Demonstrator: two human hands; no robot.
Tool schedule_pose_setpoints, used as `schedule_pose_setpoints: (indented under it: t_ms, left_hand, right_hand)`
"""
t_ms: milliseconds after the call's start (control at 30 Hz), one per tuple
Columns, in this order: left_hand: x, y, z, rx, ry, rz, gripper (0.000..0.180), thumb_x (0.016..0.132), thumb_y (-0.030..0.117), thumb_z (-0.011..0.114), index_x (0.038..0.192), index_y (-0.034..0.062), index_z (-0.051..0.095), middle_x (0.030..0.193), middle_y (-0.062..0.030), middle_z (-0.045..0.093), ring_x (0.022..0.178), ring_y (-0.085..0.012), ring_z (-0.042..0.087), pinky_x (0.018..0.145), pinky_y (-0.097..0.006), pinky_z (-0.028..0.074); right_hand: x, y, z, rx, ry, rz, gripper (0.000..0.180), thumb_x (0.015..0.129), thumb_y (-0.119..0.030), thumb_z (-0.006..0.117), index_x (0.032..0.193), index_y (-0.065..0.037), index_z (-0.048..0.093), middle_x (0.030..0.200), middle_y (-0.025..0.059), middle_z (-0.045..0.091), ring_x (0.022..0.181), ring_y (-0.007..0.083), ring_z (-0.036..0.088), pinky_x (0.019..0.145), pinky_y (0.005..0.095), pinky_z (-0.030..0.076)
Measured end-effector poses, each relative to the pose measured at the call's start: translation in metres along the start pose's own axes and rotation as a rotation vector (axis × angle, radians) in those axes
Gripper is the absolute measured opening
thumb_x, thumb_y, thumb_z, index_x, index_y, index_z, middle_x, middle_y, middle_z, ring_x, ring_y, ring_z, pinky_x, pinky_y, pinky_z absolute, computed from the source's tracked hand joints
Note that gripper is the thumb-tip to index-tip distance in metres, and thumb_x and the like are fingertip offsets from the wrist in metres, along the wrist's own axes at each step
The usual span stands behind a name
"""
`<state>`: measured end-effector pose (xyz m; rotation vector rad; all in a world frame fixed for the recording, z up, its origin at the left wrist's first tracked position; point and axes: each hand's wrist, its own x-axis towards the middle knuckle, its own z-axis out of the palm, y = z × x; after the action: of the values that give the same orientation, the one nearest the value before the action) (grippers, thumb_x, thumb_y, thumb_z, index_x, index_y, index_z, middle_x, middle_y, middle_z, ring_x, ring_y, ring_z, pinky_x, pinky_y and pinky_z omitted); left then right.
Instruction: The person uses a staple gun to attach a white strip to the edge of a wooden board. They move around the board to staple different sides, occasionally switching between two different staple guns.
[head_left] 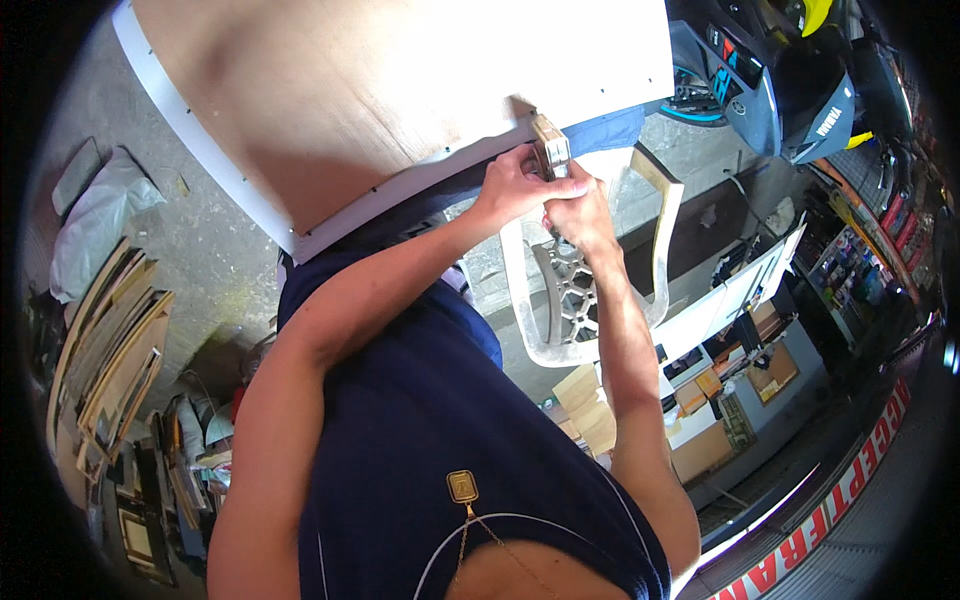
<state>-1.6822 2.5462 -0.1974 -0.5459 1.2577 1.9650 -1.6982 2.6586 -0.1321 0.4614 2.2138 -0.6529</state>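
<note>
Beside the board's (pixel 400 90) near edge, the left hand (pixel 513 185) pinches a metallic block (pixel 554 150), probably stiff, fairly hefty and best held by its sides, while the right hand (pixel 582 212) curls at its near end, exact grip hidden.

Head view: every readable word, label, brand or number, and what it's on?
Large red-and-white lettering: dark ribbed panel, lower right; readable, wording withheld.
White lettering: grey motorcycle fairing, upper right; readable, withheld.
Red and blue markings: fairing panel beside it; withheld.
Gold pendant: mark too small to read.
Held block: no readable text.
</note>
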Motion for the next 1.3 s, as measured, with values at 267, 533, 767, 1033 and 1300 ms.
schedule_pose_setpoints:
  t_ms: [267, 533, 767, 1033, 1300]
  left_hand:
    - [0.009, 0.002, -0.003, 0.044, 0.015, -0.008, 0.059, 0.063, 0.04, 0.084, 0.096, -0.0053, 0.065, 0.082, -0.0115, 0.068, 0.076, -0.0121, 0.065, 0.066, -0.025, 0.051]
    - [0.008, 0.006, 0.0, 0.124, 0.059, 0.001, 0.052, 0.063, 0.035, 0.084, 0.095, -0.0022, 0.065, 0.08, -0.0066, 0.066, 0.072, -0.0099, 0.061, 0.067, -0.026, 0.05]
    - [-0.001, 0.005, 0.023, 0.142, 0.017, 0.046, 0.08, 0.057, 0.043, 0.086, 0.114, -0.0038, 0.055, 0.101, -0.0114, 0.065, 0.09, -0.0147, 0.063, 0.082, -0.027, 0.05]
    - [0.049, 0.004, 0.073, 0.002, -0.053, 0.063, 0.075, 0.057, 0.044, 0.086, 0.107, -0.0035, 0.06, 0.098, -0.0121, 0.066, 0.089, -0.0166, 0.064, 0.08, -0.029, 0.051]
    - [0.078, 0.0, 0.072, 0.008, 0.031, 0.102, 0.058, 0.059, 0.041, 0.086, 0.09, -0.0031, 0.067, 0.078, -0.0075, 0.067, 0.07, -0.0093, 0.063, 0.064, -0.023, 0.051]
  right_hand:
    - [0.018, 0.011, -0.001, -0.096, -0.018, -0.008, 0.045, 0.079, -0.035, 0.066, 0.083, 0.009, 0.057, 0.076, 0.0298, 0.062, 0.079, 0.0437, 0.064, 0.071, 0.0445, 0.05]
    - [0.024, 0.008, 0.001, 0.028, -0.075, 0.003, 0.034, 0.076, -0.028, 0.066, 0.086, 0.005, 0.06, 0.075, 0.0256, 0.064, 0.076, 0.0393, 0.065, 0.067, 0.0427, 0.051]
    - [-0.005, 0.031, -0.019, 0.196, 0.04, -0.335, 0.026, 0.077, -0.004, 0.053, 0.101, 0.004, 0.058, 0.084, 0.0236, 0.063, 0.083, 0.038, 0.065, 0.071, 0.0402, 0.05]
    - [0.015, 0.035, -0.072, -0.022, 0.151, -0.059, 0.03, 0.077, -0.017, 0.063, 0.099, 0.003, 0.06, 0.082, 0.0248, 0.065, 0.084, 0.0398, 0.065, 0.073, 0.0433, 0.05]
    - [0.05, 0.043, -0.08, -0.117, 0.065, -0.039, 0.034, 0.071, -0.019, 0.06, 0.092, 0.007, 0.06, 0.084, 0.0288, 0.064, 0.088, 0.0406, 0.064, 0.075, 0.0423, 0.051]
